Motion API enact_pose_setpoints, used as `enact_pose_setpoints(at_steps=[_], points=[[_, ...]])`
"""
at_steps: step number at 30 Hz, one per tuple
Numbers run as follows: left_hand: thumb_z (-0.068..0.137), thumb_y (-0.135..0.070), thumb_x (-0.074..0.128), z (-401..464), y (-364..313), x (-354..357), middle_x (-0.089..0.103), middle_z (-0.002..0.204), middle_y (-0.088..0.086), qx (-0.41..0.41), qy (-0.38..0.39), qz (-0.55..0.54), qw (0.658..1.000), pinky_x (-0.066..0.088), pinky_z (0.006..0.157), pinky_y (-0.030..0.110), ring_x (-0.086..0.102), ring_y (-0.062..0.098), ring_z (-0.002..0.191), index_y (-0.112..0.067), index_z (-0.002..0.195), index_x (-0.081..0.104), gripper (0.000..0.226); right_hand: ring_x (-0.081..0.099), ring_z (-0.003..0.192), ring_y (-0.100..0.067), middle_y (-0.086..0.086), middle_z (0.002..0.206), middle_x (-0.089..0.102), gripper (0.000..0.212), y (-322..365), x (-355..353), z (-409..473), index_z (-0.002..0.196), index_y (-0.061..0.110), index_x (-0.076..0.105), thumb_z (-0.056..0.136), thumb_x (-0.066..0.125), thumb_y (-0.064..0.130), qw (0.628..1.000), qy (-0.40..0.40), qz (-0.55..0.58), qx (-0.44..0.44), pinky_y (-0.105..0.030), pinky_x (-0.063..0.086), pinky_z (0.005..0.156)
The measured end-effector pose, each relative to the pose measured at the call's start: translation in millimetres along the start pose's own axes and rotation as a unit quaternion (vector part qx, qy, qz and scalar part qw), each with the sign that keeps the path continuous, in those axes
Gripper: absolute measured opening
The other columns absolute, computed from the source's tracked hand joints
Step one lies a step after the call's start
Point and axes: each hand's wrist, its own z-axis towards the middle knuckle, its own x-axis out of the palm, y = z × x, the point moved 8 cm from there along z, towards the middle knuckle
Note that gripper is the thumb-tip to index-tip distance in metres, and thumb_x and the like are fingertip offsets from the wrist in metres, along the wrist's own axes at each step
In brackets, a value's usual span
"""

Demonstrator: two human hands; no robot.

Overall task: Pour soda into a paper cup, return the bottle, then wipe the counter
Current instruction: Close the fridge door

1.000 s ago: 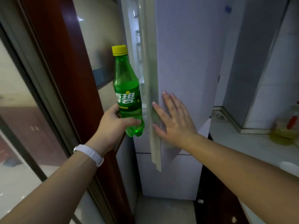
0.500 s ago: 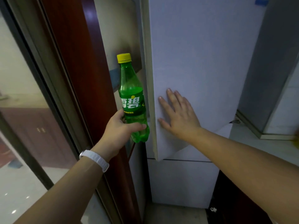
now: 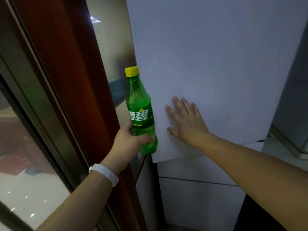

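The left hand (image 3: pixel 128 144) grips the bottle (image 3: pixel 141 114) low, upright, yellow cap (image 3: pixel 132 71) on. The right hand (image 3: pixel 186 120) lies flat, fingers spread, on the fridge door (image 3: pixel 216 64), holding nothing.

Likely a home kitchen: white fridge door (image 3: pixel 216 72), pale counter (image 3: pixel 283 148) right of it, wood-framed glass door (image 3: pixel 55 90) left.
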Motion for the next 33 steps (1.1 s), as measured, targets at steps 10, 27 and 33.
enact_pose_setpoints(at_steps=[10,27,33], points=[[0.067,0.018,0.074,71,21,45,0.076,0.100,0.006,-0.008,-0.004,-0.014,1.000,0.058,0.068,0.031,0.073,0.025,0.092,-0.011,0.113,0.065,0.055,-0.009,0.144,-0.026,-0.001,0.157,-0.018,0.083,-47,47,56,0.153,0.028,0.002,0.090,0.050,0.051,0.997,-0.062,-0.035,-0.038,-0.054,-0.012,0.112],[0.062,0.008,0.082,137,56,69,0.076,0.101,0.009,-0.027,-0.037,0.005,0.999,0.058,0.069,0.029,0.073,0.026,0.091,-0.006,0.114,0.067,0.055,0.016,0.144,-0.031,-0.012,0.158,0.024,0.072,-78,90,109,0.146,0.016,0.039,0.079,0.063,0.022,0.983,-0.164,-0.054,-0.065,-0.052,-0.001,0.116],[0.057,0.000,0.082,143,60,77,0.076,0.102,0.008,-0.031,-0.036,0.012,0.999,0.060,0.074,0.035,0.073,0.027,0.093,-0.008,0.113,0.067,0.058,0.010,0.146,-0.032,-0.011,0.160,0.016,0.074,-78,98,112,0.150,0.017,0.031,0.083,0.061,0.021,0.986,-0.143,-0.065,-0.060,-0.053,-0.006,0.116]])
